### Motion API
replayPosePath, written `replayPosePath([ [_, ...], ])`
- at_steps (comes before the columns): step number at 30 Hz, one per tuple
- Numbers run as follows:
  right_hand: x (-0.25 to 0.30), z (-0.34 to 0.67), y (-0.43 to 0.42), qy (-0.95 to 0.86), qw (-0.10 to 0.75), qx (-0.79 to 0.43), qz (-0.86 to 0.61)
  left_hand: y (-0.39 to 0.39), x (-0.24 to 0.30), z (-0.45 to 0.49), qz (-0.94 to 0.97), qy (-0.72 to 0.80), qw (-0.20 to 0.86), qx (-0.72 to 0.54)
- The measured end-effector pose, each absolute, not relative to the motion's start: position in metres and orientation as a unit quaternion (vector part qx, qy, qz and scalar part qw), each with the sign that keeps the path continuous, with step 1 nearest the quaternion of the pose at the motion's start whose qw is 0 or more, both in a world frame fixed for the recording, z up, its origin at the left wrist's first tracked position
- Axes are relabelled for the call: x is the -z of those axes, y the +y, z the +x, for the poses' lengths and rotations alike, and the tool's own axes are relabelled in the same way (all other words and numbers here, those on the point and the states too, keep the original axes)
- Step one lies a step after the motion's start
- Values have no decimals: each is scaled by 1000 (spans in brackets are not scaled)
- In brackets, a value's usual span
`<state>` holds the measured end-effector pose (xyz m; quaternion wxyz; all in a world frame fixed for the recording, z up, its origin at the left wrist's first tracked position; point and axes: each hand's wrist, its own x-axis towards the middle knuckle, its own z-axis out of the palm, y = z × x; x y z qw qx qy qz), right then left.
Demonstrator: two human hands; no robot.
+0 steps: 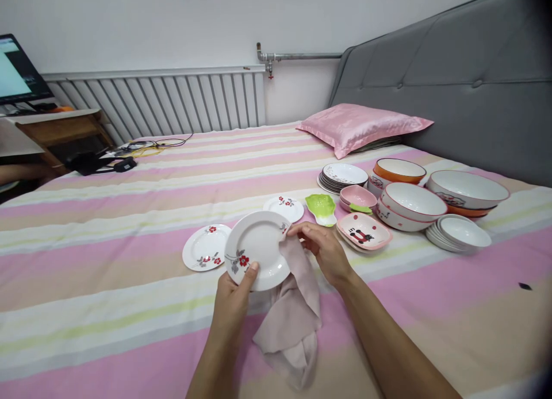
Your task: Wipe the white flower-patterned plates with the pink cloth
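Observation:
A white plate with red flowers (263,244) is tilted up above the bed, gripped at its lower left edge by my left hand (235,292), thumb on the front. My right hand (323,249) pinches a greyish-pink cloth (295,324) against the plate's right rim. The cloth's lower part hangs down toward the bed. Behind the held plate, two more flowered plates lie flat: one to the left (206,248) and one farther back (284,207). Close beyond my right hand are a green leaf-shaped dish (320,206) and a pink square dish (364,231).
To the right stand a stack of plates (345,173), pink bowls (357,195), large bowls (414,200) and small white bowls (466,232). A pink pillow (362,126) leans near the grey headboard (444,71). Cables (159,143) and a black device (103,162) lie at the far left.

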<state>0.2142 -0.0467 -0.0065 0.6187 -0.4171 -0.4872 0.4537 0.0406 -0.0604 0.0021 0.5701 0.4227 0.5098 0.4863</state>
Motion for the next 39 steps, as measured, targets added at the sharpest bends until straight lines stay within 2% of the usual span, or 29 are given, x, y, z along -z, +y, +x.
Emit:
replayPosePath([
  [5, 12, 208, -44, -503, 642, -389, -428, -61, -5, 41, 419, 505, 574, -490],
  [10, 16, 205, -42, -444, 667, -410, -435, -62, -5, 42, 423, 503, 574, -488],
  [15, 18, 205, -42, -444, 645, -440, -439, -61, -3, 41, 443, 509, 554, -487],
  [25, 15, 201, -42, -456, 663, -395, -443, -62, 0, 42, 477, 508, 540, -472],
  [33, 15, 201, -42, -452, 656, -438, -416, -55, 6, 36, 481, 484, 570, -457],
  [39, 16, 200, -43, -448, 634, -486, -401, -56, 5, 40, 432, 491, 558, -511],
])
